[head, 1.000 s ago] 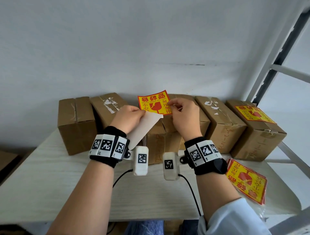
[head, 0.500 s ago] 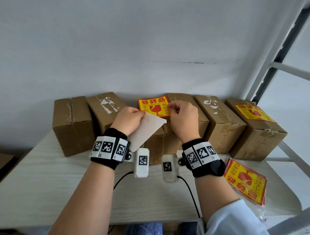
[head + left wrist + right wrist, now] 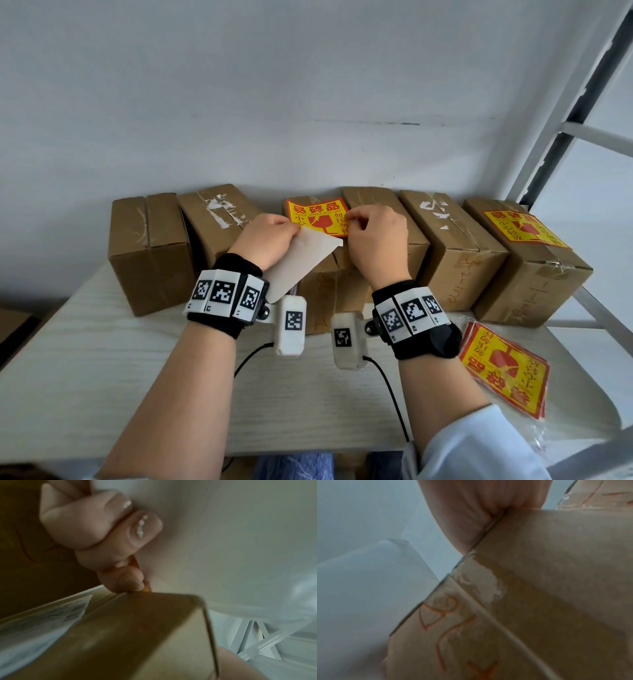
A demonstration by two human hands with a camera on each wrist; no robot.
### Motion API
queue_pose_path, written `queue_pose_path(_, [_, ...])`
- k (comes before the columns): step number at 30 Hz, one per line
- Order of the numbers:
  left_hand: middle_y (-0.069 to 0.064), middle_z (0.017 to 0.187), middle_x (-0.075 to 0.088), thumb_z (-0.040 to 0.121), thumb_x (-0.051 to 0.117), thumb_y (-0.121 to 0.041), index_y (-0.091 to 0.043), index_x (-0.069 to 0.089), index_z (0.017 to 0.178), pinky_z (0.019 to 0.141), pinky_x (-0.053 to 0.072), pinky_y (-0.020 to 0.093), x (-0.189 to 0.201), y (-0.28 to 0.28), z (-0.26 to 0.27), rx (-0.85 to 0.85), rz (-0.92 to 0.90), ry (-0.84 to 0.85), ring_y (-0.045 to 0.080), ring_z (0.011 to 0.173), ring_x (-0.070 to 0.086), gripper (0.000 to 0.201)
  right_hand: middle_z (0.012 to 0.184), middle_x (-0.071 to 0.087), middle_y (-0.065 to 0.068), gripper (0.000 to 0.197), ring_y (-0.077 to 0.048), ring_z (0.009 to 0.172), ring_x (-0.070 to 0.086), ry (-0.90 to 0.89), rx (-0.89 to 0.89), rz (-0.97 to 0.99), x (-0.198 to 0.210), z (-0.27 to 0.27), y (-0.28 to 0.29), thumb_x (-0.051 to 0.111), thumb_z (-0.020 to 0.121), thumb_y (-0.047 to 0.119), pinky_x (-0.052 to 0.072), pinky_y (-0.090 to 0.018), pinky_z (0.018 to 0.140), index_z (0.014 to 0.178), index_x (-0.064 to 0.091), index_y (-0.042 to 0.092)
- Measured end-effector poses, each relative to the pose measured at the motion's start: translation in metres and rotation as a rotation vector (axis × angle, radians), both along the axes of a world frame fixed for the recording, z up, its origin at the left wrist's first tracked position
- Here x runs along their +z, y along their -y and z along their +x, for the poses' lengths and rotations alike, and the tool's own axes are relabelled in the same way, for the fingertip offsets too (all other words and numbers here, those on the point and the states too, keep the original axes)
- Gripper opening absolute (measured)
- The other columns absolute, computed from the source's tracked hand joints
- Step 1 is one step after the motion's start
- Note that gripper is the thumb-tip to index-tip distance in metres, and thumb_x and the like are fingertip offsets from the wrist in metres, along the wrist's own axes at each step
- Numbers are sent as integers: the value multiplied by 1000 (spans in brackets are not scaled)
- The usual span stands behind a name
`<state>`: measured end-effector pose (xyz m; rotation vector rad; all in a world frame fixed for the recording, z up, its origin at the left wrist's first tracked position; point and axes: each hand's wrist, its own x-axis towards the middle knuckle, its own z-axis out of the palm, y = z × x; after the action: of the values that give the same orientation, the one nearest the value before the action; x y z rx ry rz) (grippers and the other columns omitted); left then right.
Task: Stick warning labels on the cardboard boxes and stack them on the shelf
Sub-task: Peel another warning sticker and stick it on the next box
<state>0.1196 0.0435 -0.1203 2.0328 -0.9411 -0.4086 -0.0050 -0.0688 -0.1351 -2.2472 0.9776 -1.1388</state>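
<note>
Label poised over the middle box, backing half peeled

Both hands hold one warning label (image 3: 317,216) just above the top of the third cardboard box (image 3: 325,274) in the row on the table (image 3: 102,359). The right hand (image 3: 376,240) pinches the label's right edge between thumb and fingertips, while the left hand (image 3: 265,240) has its fingers curled on the pale backing sheet (image 3: 301,260), which hangs toward the person from under the label's near-left corner. The label lies roughly flat and square to the box top, its far edge near the box's far edge, so the press probably goes straight down and away from the fingers. Both hands are equally close. One labelled box (image 3: 527,253) stands at the far right, beside the shelf frame (image 3: 582,130); spare labels (image 3: 503,370) lie near the right wrist.
</note>
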Motion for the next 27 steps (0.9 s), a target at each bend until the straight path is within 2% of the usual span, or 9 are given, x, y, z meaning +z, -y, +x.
queue_pose_path(5, [10,76,48,95,51,-25,-14,58,76,66,28,31,3,0,1,-20,11,-10,21,73,43,23,107,74,-7,28,-23,99,66,-14,-2,-4,0,0,0,51,94,8,44,-24,80,104,77,11])
queue_pose_path(9, [5,67,45,95,53,-23,-14,54,72,59,26,30,5,-1,2,-29,-4,-45,19,65,40,25,106,74,-7,28,-23,100,65,-23,-6,-10,0,0,0,51,94,8,42,-22,79,104,77,12])
queue_pose_path(12, [1,61,47,96,53,-24,-16,54,65,56,29,28,5,-2,1,-34,2,-52,16,60,44,33,105,74,-7,28,-25,99,65,-29,-6,-18,0,1,0,51,93,8,42,-24,78,103,77,12])
queue_pose_path(16, [3,69,54,97,51,-27,-14,60,75,58,32,28,4,-1,0,-44,7,-44,17,65,49,28,104,74,-8,28,-24,98,65,-30,-5,-28,-1,0,-2,50,93,8,42,-23,76,103,77,10])
queue_pose_path(20, [5,70,53,98,51,-28,-14,58,74,59,32,30,3,-1,0,-36,26,-7,18,65,48,29,105,74,-8,29,-26,100,64,-40,-17,-35,-1,2,-1,50,93,8,46,-28,80,103,77,11])
queue_pose_path(27, [9,63,45,92,53,-24,-15,48,61,57,29,30,7,3,0,-7,89,29,23,60,43,32,102,73,-8,28,-28,96,64,-95,-26,-37,1,6,-1,49,94,9,55,-39,82,99,77,11])
